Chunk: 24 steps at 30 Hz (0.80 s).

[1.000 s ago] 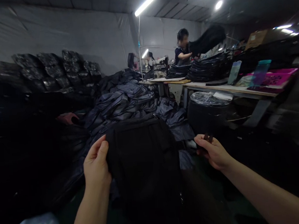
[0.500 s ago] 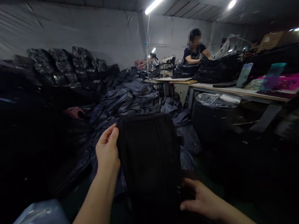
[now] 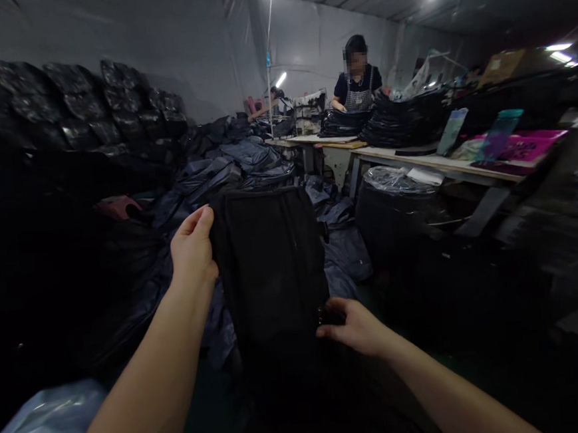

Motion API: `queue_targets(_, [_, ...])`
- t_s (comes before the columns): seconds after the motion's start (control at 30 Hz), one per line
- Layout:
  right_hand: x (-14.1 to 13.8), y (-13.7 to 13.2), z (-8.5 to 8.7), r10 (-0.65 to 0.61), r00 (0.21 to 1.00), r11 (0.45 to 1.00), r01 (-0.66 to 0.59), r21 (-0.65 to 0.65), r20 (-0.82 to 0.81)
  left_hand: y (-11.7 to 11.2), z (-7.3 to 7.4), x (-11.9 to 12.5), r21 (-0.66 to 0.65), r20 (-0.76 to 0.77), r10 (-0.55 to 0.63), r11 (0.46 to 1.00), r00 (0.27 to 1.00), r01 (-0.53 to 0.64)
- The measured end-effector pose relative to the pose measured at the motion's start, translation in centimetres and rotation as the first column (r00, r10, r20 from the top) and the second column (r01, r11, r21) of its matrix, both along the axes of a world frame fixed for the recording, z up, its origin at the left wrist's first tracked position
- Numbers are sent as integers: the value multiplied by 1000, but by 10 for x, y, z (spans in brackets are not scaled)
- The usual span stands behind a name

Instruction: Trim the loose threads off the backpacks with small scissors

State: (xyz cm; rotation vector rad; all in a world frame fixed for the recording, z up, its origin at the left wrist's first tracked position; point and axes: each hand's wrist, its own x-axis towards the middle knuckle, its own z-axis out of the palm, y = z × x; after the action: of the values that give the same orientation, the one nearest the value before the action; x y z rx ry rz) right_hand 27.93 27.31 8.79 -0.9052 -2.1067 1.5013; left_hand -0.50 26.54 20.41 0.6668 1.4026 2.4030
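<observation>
A black backpack point(image 3: 273, 264) is held upright in front of me, its lower part lost in shadow. My left hand point(image 3: 194, 244) is closed on its upper left edge, thumb on the near side. Lower down on the opposite side, my right hand point(image 3: 350, 325) is closed round the bag's right edge. Small shiny bits show by those fingertips, too dark to name. Behind the backpack lies a heap of dark blue-grey bags point(image 3: 245, 163).
Bundles in black plastic point(image 3: 80, 103) are stacked at the back left. A co-worker point(image 3: 358, 81) stands behind a worktable point(image 3: 485, 169) bearing black stacks, bottles and a pink basket point(image 3: 538, 147). A plastic-lined bin point(image 3: 393, 211) stands below; pale plastic point(image 3: 45, 422) lies at lower left.
The backpack and both my hands sit a little higher and further left in view. The scene has shifted left and up. The co-worker, bent over before, now stands straighter.
</observation>
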Motion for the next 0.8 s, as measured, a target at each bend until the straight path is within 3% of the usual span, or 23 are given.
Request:
queue_targets(0.1, [-4, -2, -2, 104, 995, 990, -104, -99, -4, 3, -1, 3, 10, -15, -14, 1000, 1000, 14])
queue_targets(0.3, [18, -3, 7, 267, 959, 956, -276, -101, -98, 5, 3, -9, -44, -18, 1, 999, 1000, -2])
queue_targets(0.4, [35, 0, 18, 132, 947, 963, -192, -188, -292, 9, 6, -16, -79, -27, 29, 996, 999, -31])
queue_targets(0.5, [43, 1, 23, -40, 884, 938, -126, -322, -465, 15, 3, -18, -155, -2, -5, 988, 1000, 5])
queue_targets(0.7, [45, -2, 8, -224, 852, 851, -65, -521, -473, 24, -15, -14, -227, 48, -75, 970, 996, 84])
queue_targets(0.8, [48, -2, -1, -238, 846, 853, -52, -519, -477, 24, -17, -11, -216, 15, -96, 972, 995, 97])
